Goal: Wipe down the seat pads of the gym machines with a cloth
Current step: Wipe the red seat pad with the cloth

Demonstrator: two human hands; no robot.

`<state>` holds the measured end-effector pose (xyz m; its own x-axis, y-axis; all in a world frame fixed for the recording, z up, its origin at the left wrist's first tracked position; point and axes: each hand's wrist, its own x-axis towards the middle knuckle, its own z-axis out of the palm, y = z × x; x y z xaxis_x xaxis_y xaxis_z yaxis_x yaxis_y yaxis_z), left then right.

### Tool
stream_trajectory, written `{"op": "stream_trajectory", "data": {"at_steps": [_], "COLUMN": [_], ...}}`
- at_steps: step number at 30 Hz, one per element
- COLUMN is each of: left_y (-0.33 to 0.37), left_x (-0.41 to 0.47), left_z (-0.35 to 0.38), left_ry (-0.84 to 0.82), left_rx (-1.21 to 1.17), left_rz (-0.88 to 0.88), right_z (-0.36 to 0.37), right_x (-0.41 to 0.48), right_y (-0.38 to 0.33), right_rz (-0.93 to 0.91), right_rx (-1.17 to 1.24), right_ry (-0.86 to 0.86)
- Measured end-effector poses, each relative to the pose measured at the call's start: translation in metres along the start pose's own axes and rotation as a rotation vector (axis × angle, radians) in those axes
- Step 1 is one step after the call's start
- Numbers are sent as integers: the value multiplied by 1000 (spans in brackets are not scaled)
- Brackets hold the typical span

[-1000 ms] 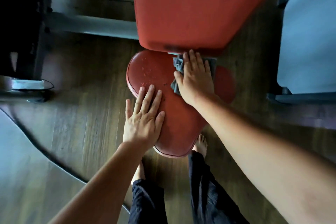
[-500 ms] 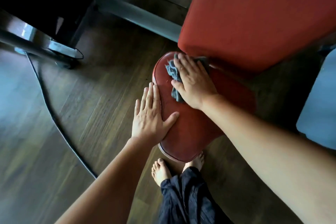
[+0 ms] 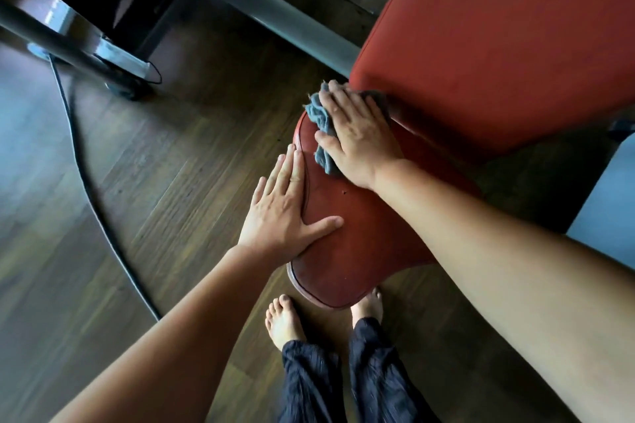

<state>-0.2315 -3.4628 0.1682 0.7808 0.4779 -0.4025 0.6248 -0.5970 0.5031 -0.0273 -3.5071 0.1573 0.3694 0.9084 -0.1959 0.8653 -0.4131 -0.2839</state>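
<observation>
Red vinyl covers the seat pad [image 3: 360,244], and a grey cloth [image 3: 318,113] lies bunched at its far end, right against the big red back pad [image 3: 498,45]. The person's right hand [image 3: 357,137] presses flat on the cloth, fingers straight and slightly spread. The left hand [image 3: 278,209] rests along the seat pad's left edge, fingers held together, thumb splayed across the top.

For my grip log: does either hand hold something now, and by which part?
Nothing is gripped. The right hand presses the gray cloth flat on the red seat pad, covering its middle; the left hand rests on the pad's edge.
</observation>
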Motion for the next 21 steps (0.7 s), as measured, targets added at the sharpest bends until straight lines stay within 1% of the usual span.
{"op": "stream_trajectory", "data": {"at_steps": [2, 4, 7, 11, 13, 16, 19, 21], "left_y": [0, 0, -1, 0, -1, 0, -2, -1], "left_x": [-1, -3, -12, -22, -21, -20, -19, -19], "left_z": [-4, -8, -8, -5, -4, -2, 0, 1], "left_ry": [-6, -17, -31, -62, -60, -50, -42, -36], "left_rx": [10, 27, 35, 29, 24, 2, -54, -89], "left_rz": [-1, 1, 13, 14, 6, -8, -6, -1], "right_z": [2, 2, -2, -4, -2, 2, 5, 5], "right_x": [-36, -62, -52, -1, 8, -23, -74, -81], "right_y": [0, 5, 11, 6, -1, -15, -26, -26], "right_rz": [-128, -195, -177, -22, 23, -48, -147, -155], "right_rx": [-35, -34, -7, 15, 5, -16, -44, -38], "right_ry": [4, -22, -41, -39, -39, -15, -44, -51]}}
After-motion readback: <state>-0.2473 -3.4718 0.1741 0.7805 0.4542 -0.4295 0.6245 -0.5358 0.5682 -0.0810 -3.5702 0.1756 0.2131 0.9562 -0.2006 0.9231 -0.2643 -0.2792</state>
